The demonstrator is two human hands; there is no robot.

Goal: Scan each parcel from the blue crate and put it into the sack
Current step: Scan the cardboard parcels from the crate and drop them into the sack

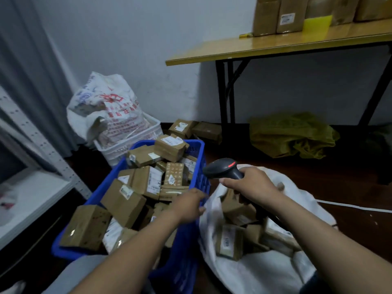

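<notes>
Nearest me, both bare forearms reach out over the work. The left hand (188, 205) lies palm down on the right rim of the blue crate (184, 257), its fingertips pointing toward the sack. It is blurred, and I cannot tell whether the fingers are curled round anything. The crate, below and to the left of that hand, is heaped with brown cardboard parcels (125, 201). Most of them carry white labels, and one box (87, 227) hangs over the near left corner.

The right hand (252, 184) grips the handle of a black barcode scanner (222, 168). The scanner's head points left toward the crate and has a red patch on top. Under that hand the white sack (254, 274) lies open on the dark floor, touching the crate's right side. Several labelled parcels (230, 244) are already lying inside it. A white cable (350, 206) runs across the floor to the right of the right hand.

To the left of the left hand is a white metal shelf unit (31, 198), with a grey curtain (25, 60) behind it. Beyond the crate a white slatted basket (131, 143) holds a white bag printed in red (110, 107). Just to the right of the basket, a few loose boxes (182, 127) lie by the wall.

Farther off, beyond the right hand, a crumpled olive-green sack (292, 134) lies under a folding table (275, 45). The table carries a row of brown cartons (286, 15) and something yellow (317, 23).
</notes>
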